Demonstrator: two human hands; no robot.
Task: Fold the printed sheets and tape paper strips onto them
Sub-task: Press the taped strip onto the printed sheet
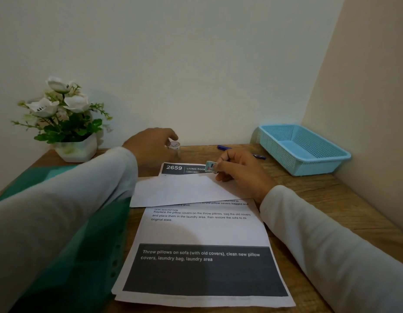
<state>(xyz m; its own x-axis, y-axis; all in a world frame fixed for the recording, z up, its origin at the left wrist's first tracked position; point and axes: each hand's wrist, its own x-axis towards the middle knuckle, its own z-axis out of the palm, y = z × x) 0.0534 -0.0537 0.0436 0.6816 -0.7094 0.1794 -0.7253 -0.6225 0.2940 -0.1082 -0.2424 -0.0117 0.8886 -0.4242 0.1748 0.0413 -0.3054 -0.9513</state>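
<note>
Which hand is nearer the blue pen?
Right. The right hand, pinching a patterned strip, sits just in front of the blue pen, hiding its middle; the left hand is farther left, holding the tape roll.

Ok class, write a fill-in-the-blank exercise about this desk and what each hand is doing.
1. The left hand holds a small roll of ____ near the wall.
2. The right hand pinches a patterned strip over the sheet headed with the number ____.
3. The mesh basket in the right corner is coloured ____.
4. The pot holds white ____.
Missing words: tape; 2659; blue; flowers.
</note>
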